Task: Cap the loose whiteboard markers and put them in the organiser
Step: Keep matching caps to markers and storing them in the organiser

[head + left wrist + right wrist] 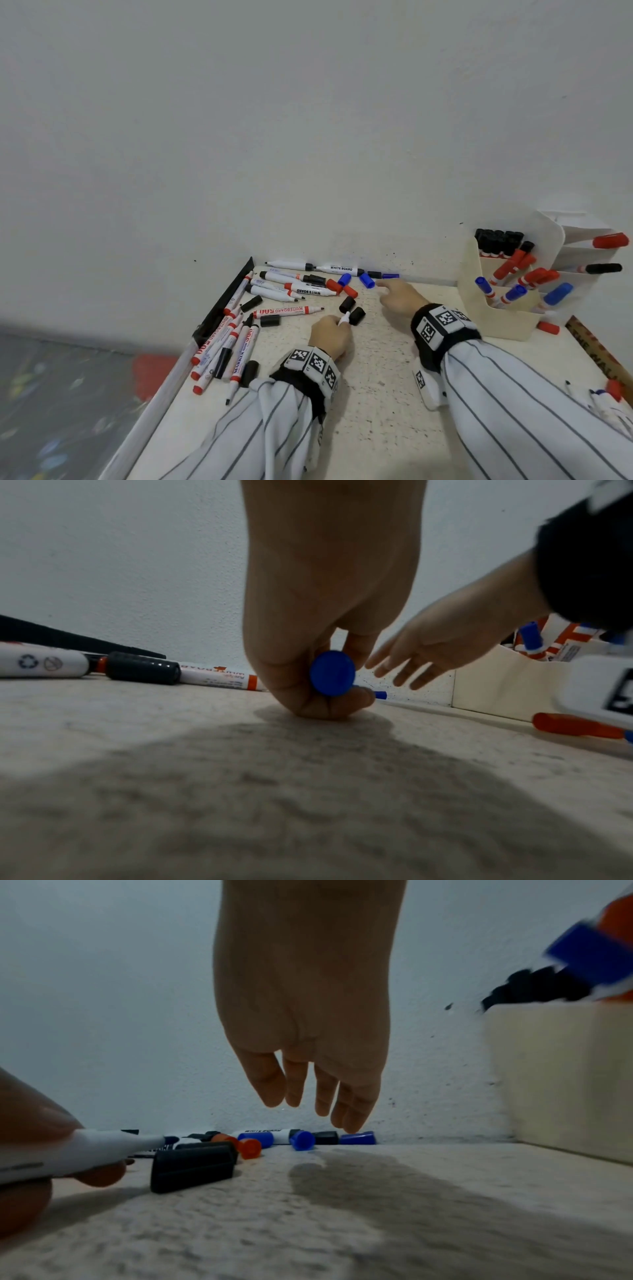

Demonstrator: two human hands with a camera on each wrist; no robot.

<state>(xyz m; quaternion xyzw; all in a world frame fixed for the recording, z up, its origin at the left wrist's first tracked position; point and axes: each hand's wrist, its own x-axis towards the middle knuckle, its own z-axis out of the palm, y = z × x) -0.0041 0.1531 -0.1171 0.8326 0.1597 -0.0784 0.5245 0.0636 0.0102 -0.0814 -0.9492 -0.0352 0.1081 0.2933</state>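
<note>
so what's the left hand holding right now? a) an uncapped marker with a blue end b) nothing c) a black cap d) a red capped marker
a: the left hand is curled round an uncapped marker whose blue butt end shows in the left wrist view, while the right hand reaches, fingers straight, toward the blue caps by the wall.

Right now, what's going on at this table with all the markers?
A person is capping loose whiteboard markers. The left hand grips an uncapped blue marker, its blue butt end showing in the left wrist view. The right hand reaches with straight fingers toward the loose blue caps by the wall and holds nothing. Many markers and caps lie on the table; the organiser on the right already holds capped ones.
</note>
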